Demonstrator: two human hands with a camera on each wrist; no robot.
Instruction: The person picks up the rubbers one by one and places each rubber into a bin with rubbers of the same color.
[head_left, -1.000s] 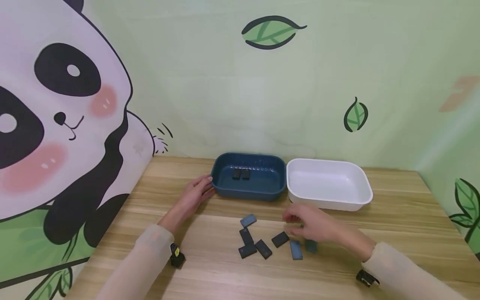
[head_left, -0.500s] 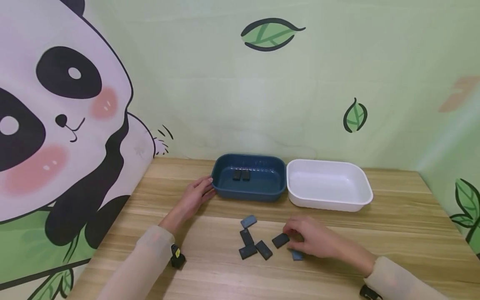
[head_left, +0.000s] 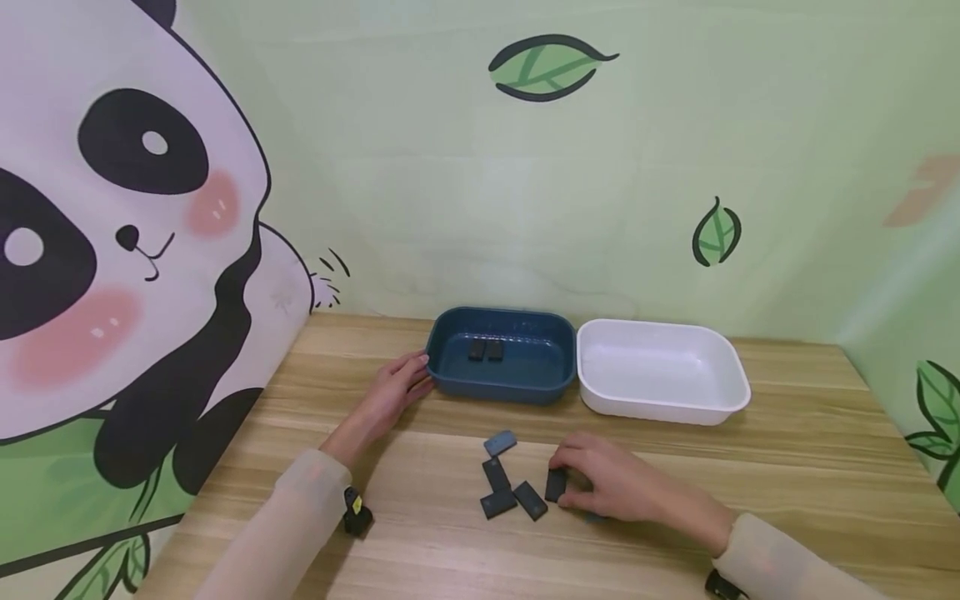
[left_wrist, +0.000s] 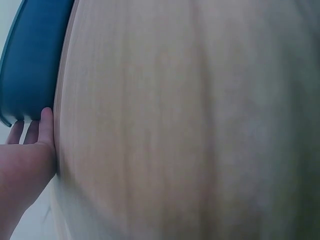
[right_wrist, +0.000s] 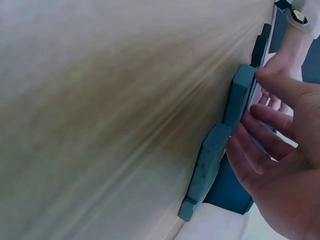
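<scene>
My left hand (head_left: pixel 393 390) rests with extended fingers against the left end of the dark blue tray (head_left: pixel 501 392). In the left wrist view, fingertips of that hand (left_wrist: pixel 25 167) touch the tray's wall (left_wrist: pixel 37 60). My right hand (head_left: pixel 618 479) pinches a black rectangular tile (head_left: pixel 556 485) between thumb and fingers, at table level. Under this hand a blue-grey tile (head_left: pixel 595 517) is mostly covered. Left of it lie several loose tiles: a blue-grey one (head_left: pixel 500 442) and black ones (head_left: pixel 531 501). Inside the blue tray, two black tiles (head_left: pixel 476 350) stand side by side.
A white tray (head_left: pixel 663 408) adjoins the blue tray's right end. Both stand on the wooden table (head_left: pixel 442 542) near its back edge, before a printed wall hanging (head_left: pixel 450 167). Small black cameras (head_left: pixel 357 515) are worn at the wrists.
My right hand has come down and left from above the tiles. It now pinches the black tile, which has turned to point away from me. My left hand has kept its place.
</scene>
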